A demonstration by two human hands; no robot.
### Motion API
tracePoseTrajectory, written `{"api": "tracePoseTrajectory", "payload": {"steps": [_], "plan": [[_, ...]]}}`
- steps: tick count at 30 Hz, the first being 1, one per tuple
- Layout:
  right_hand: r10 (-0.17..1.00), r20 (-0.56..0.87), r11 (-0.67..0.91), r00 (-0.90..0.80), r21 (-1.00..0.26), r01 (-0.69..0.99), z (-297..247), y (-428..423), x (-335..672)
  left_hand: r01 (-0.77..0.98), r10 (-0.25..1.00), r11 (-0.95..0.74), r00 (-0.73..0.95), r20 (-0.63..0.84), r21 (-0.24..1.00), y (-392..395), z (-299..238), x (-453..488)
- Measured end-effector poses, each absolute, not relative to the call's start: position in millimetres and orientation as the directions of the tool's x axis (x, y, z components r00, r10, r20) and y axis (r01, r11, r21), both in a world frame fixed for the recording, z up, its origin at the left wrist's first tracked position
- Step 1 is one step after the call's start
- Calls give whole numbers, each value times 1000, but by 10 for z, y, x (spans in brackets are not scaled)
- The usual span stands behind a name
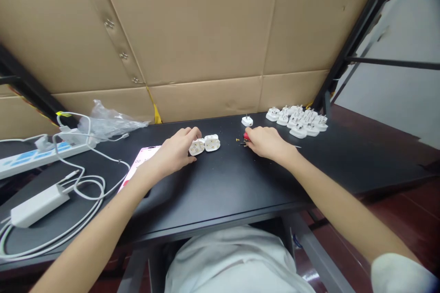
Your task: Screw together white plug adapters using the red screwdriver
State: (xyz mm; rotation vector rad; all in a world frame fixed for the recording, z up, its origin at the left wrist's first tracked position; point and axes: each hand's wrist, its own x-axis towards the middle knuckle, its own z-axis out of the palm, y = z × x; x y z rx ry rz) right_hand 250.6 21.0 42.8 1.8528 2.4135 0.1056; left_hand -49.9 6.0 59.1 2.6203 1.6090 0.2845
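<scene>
My left hand (177, 150) rests on the black table (220, 183), fingers curled around a white plug half (196, 146). A second white plug half (212, 142) lies touching it on the right. My right hand (266, 142) is closed on a small tool with a red handle (246, 137), its metal shaft poking out to the right. Tiny brass screws (237, 139) lie just left of that hand. A single white plug (247, 121) stands behind it.
A cluster of several white plugs (298, 121) sits at the back right. A phone with a pink screen (139, 164) lies under my left wrist. White power strip (34, 154), adapter (39, 205), cables and a clear plastic bag (106, 122) fill the left. A cardboard wall stands behind.
</scene>
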Motion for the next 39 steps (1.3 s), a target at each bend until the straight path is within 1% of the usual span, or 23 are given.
{"api": "tracePoseTrajectory", "payload": {"steps": [3, 7, 10, 15, 18, 20, 22, 29, 33, 37, 39], "plan": [[966, -30, 259, -257, 108, 960, 397, 226, 2510, 904, 910, -416, 413, 50, 104, 27, 695, -539], [966, -25, 258, -257, 93, 962, 387, 236, 2515, 941, 939, -337, 336, -73, -4, 6, 821, -648], [966, -9, 260, -260, 69, 963, 418, 215, 2504, 952, 951, -297, 289, -112, -71, 7, 868, -729], [952, 54, 303, -302, -16, 953, 473, 168, 2472, 967, 966, -246, 238, -101, -73, 39, 863, -812], [930, 129, 361, -345, -134, 923, 467, 151, 2455, 962, 966, -248, 238, -101, -110, 61, 841, -842], [916, 177, 392, -359, -215, 894, 460, 140, 2442, 958, 961, -262, 249, -118, -117, 69, 830, -854], [908, 204, 412, -367, -270, 870, 462, 128, 2427, 955, 958, -271, 255, -132, -118, 67, 830, -850], [883, 299, 455, -361, -359, 815, 478, 119, 2392, 959, 952, -242, 206, -225, -146, 20, 893, -753], [876, 332, 472, -350, -441, 763, 470, 115, 2375, 965, 963, -230, 206, -172, -128, 15, 906, -774], [869, 354, 488, -344, -505, 712, 451, 120, 2365, 960, 959, -260, 245, -141, -105, 22, 900, -861], [866, 365, 496, -343, -529, 689, 437, 129, 2362, 953, 949, -296, 286, -133, -62, 9, 921, -879]]}}
